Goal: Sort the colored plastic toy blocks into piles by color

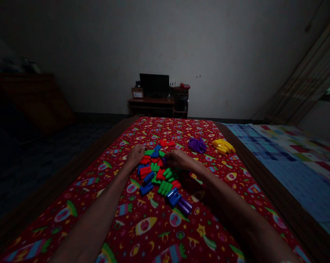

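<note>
A mixed heap of plastic toy blocks in red, green, blue and purple lies in front of me, with a green block (165, 188) and a blue block (173, 197) at its near side. My left hand (136, 154) rests at the heap's far left edge, fingers curled beside a long green block (149, 152); whatever is in them is hidden. My right hand (178, 159) reaches over the heap's right side, its fingers closed at a dark purple block (164, 160). Another purple block (185, 206) lies at the near end.
A purple pile (197, 145) and a yellow pile (223, 146) of blocks sit to the far right. Beneath everything is a red patterned cloth (143, 226). A desk with a monitor (154, 85) stands against the wall. At right lies a blue checked sheet (252, 146).
</note>
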Demonstrator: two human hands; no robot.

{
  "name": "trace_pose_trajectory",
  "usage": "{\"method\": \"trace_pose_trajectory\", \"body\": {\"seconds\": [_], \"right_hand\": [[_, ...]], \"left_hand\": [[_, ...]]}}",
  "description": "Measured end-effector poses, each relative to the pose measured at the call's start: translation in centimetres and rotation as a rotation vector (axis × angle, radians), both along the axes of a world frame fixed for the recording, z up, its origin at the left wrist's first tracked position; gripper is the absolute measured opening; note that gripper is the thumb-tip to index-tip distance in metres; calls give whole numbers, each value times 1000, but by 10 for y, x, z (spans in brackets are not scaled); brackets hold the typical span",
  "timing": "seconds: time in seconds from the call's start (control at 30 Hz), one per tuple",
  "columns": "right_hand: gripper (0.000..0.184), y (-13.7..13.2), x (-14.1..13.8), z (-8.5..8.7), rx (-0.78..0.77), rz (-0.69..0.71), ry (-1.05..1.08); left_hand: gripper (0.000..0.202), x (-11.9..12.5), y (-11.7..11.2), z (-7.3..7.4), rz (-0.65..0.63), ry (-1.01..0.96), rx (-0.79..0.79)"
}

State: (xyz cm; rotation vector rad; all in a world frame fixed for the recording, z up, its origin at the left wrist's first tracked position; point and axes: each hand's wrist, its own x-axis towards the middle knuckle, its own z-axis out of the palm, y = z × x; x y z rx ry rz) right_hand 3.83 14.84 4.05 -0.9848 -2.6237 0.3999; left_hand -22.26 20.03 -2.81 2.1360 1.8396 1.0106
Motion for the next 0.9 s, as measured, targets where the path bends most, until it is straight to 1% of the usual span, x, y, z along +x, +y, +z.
{"method": "trace_pose_trajectory", "body": {"seconds": [0.07, 0.13, 0.2, 0.3, 0.37, 0.43, 0.5, 0.57, 0.63, 0.7, 0.77, 0.83, 0.9], "right_hand": [[12, 3, 2, -2, -31, -13, 13], [16, 9, 7, -2, -38, -77, 99], [20, 19, 21, 0, -3, -224, 199], [27, 36, 57, 2, 137, -555, 289], [31, 45, 82, 0, 233, -733, 308], [32, 49, 101, -5, 271, -833, 281], [31, 51, 111, -10, 243, -874, 221], [31, 52, 114, -13, 192, -860, 167], [32, 51, 113, -10, 189, -812, 172], [33, 48, 108, 0, 224, -755, 238], [32, 39, 99, 15, 228, -675, 286], [31, 23, 86, 30, 151, -517, 246], [30, -1, 71, 39, 15, -267, 123]], "left_hand": [[41, 0, -1, 0, -1, -4, 0], [41, 0, -2, 0, -2, -2, 1], [41, -1, -3, 1, -4, 2, 2], [41, -1, -3, 0, -8, 4, 4], [41, -1, -2, 0, -11, 1, 8], [40, -1, -2, 0, -15, -2, 13], [39, -1, -2, 1, -21, 0, 18], [38, -1, -1, 1, -23, 4, 20], [39, -1, -1, 1, -17, 9, 16], [40, -1, -2, 0, -10, 10, 8], [41, -1, -2, 0, -5, 9, 0], [41, -1, -2, 0, -1, 9, -5], [41, -1, -2, 0, 4, 12, -7]]}}
